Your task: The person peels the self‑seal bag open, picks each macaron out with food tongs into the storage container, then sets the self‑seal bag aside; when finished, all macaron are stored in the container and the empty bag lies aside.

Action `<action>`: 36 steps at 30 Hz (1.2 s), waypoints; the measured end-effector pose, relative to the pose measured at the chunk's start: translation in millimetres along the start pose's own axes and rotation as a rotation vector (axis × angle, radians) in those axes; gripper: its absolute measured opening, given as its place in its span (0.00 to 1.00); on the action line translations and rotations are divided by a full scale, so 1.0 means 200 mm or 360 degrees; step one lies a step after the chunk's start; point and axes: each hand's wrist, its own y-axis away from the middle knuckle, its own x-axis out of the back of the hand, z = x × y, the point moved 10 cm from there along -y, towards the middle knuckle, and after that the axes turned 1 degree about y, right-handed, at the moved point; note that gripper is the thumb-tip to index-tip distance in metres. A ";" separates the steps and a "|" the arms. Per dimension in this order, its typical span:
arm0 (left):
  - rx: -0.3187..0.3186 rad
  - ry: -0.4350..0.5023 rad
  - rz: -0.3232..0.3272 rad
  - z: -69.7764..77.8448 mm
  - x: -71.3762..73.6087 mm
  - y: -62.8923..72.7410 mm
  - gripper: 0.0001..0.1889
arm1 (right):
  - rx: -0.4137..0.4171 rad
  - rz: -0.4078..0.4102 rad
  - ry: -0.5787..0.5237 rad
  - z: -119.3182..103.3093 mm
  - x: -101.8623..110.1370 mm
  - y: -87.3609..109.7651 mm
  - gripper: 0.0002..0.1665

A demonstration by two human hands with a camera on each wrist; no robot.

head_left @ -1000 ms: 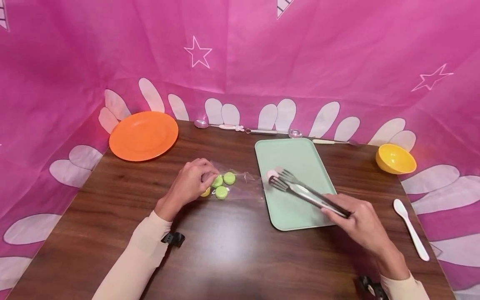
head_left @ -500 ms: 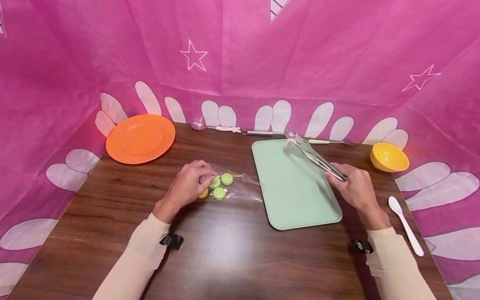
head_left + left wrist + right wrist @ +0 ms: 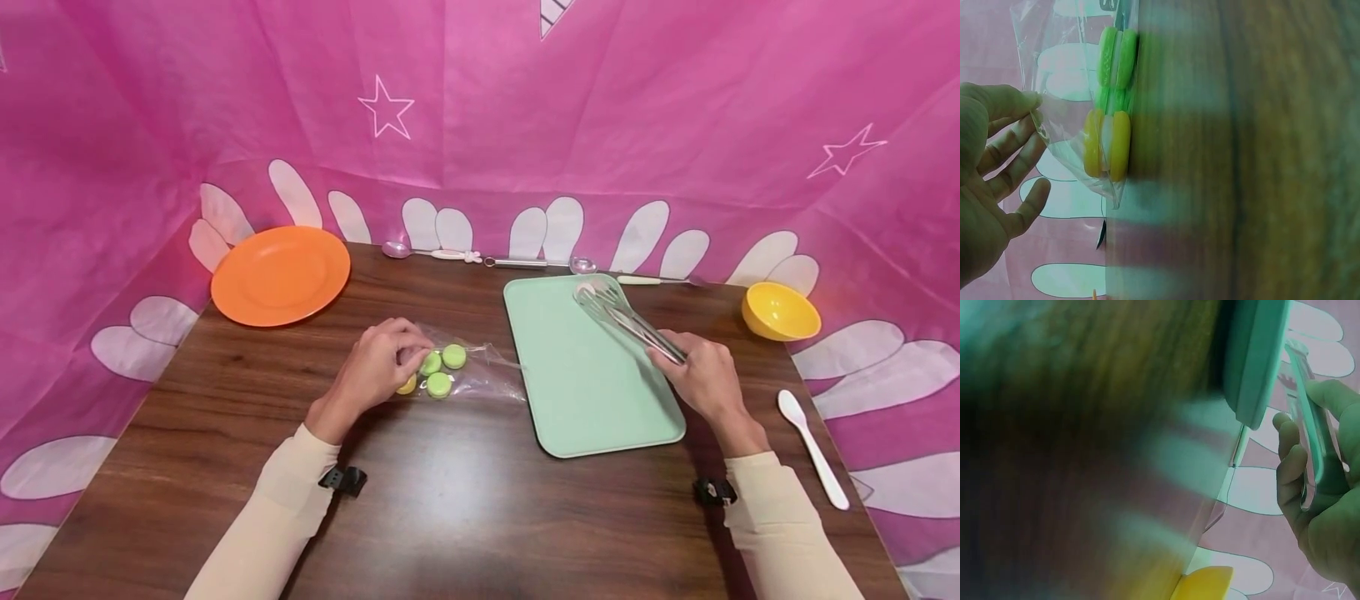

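Note:
My left hand (image 3: pixel 375 367) pinches the edge of a clear plastic bag (image 3: pixel 487 379) between thumb and fingertips. Inside the bag lie green macarons (image 3: pixel 439 384) and a yellow macaron (image 3: pixel 1107 147), the yellow one partly behind my fingers in the head view. My right hand (image 3: pixel 705 379) grips metal tongs (image 3: pixel 626 321) by their handles. Between the fork-like tips of the tongs, a pale pink macaron (image 3: pixel 586 288) shows over the far end of the mint-green tray (image 3: pixel 592 392). In the right wrist view the tongs' tips are partly hidden.
An orange plate (image 3: pixel 281 275) lies at the back left, and a yellow bowl (image 3: pixel 782 312) stands at the back right. Spoons (image 3: pixel 396 249) and other utensils line the table's back edge. A white spoon (image 3: pixel 813 450) lies right of my right hand.
My right hand has carried the tongs and the pink macaron from the tray's middle left to its far end, then lowered slightly. The left hand keeps its pinch on the bag.

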 end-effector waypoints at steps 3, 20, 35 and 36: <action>-0.0011 0.0014 0.0007 0.00 0.00 0.00 0.05 | -0.0040 0.0057 -0.0029 0.00 0.04 0.01 0.23; -0.0029 -0.0007 0.0051 0.01 0.01 0.00 0.05 | 0.0598 -0.0040 -0.0290 -0.50 0.16 0.31 0.31; -0.0012 -0.0023 0.0032 0.01 0.02 0.01 0.06 | 0.0793 -0.0078 -0.0135 -0.63 0.04 0.36 0.28; -0.0012 -0.0021 0.0029 0.01 0.02 0.01 0.06 | 0.0794 -0.0083 -0.0127 -0.63 0.04 0.36 0.28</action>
